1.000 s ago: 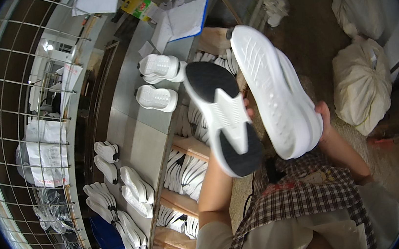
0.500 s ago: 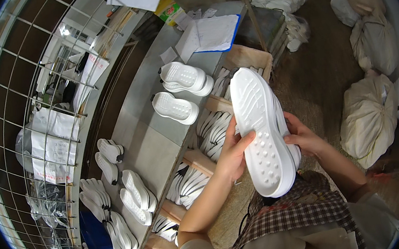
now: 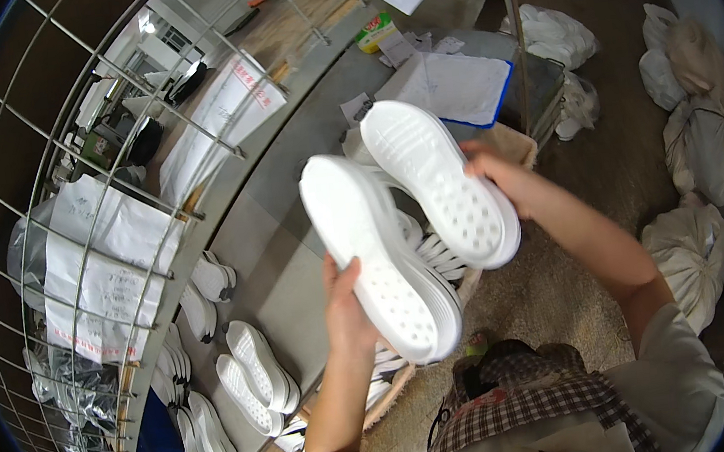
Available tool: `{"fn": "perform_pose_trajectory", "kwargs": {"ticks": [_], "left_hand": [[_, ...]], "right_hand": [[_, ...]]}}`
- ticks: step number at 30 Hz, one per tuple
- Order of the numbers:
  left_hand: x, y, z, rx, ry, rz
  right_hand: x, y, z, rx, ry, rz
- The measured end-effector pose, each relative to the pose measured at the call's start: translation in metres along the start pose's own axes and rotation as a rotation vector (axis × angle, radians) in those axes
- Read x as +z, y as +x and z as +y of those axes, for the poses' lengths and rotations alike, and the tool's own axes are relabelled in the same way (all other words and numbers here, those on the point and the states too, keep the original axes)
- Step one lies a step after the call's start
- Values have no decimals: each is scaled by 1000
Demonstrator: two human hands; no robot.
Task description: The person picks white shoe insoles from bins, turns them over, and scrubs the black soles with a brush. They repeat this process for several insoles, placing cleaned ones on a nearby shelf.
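My left hand [image 3: 349, 312] grips a white shoe sole [image 3: 365, 252] by its left edge, thumb on top; layered rims beneath it suggest a second sole. My right hand [image 3: 500, 182] holds another white sole [image 3: 442, 185] by its right edge. This one has raised dots at the heel and a small black piece at its toe. The two held soles are side by side above the edge of the grey table [image 3: 279, 244], toes pointing away from me. Partly hidden behind them, another white sole [image 3: 356, 146] is on the table.
Soles in pairs [image 3: 258, 372] and small stacks [image 3: 212, 435] stand along the table's left part. A blue clipboard with papers [image 3: 453, 86] lies at the far end. Wire mesh [image 3: 106, 255] runs along the left. Tied sacks [image 3: 687, 256] sit on the floor at right.
The soles held in both hands are now in my left hand alone, moved left. My right hand has taken a sole with a black toe piece from the table. The view has shifted.
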State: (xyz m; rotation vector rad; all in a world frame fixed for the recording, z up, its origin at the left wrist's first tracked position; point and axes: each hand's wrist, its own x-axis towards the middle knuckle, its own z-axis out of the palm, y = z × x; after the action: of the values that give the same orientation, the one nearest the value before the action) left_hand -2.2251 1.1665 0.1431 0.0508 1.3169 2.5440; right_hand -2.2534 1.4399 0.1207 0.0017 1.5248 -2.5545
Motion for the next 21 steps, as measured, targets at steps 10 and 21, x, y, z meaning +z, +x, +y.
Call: {"fn": "perform_pose_trajectory", "kwargs": {"ticks": [10,21], "left_hand": [[-99,147,-18,-95,97,367],[-76,157,-36,-49,-15,175]], "right_hand": [[0,186,-32,327,-310,-25],[0,188,-4,331,-146,-78]]}}
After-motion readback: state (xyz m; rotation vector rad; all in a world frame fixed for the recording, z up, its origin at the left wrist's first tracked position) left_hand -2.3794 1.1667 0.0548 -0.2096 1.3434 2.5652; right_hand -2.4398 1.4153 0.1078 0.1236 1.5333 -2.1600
